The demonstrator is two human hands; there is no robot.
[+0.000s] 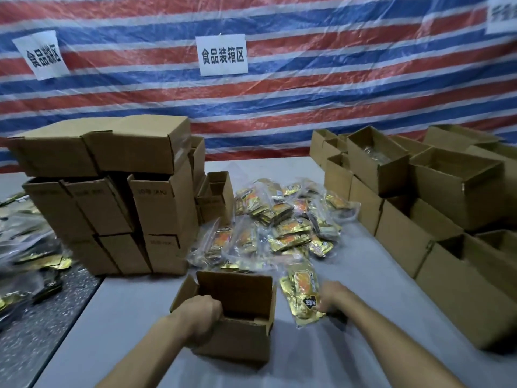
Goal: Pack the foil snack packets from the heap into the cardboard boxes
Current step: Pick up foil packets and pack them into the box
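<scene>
Where the red, white and blue striped tarpaulin (335, 93) hangs behind the worktop (372, 264), a white paper sign (222, 55) reads 食品装箱区 in black; a second sign (42, 54) further left is creased and seems to carry the same words, and a third at the top right corner is cut off. The closed cardboard boxes (126, 191) stacked at the worktop's left edge bear faint printing too blurred to read. The heap of foil snack packets (279, 219) lies in the middle of the worktop: shiny gold packets with orange print, many wrapped in clear plastic. Near the worktop's front edge stands an open cardboard box (237, 337), flaps up, its inside dark. The left hand (201, 312) grips the box's near left rim, fingers curled over into it. Just right of the box, the right hand (333, 298) holds the near end of a bundle of gold packets (303, 287), which points back toward the heap and carries a small black label with white characters too blurred to read. Open cardboard boxes (419, 219) crowd the right edge, one showing packets inside. More gold packets (33, 247) lie blurred beyond the left edge.
</scene>
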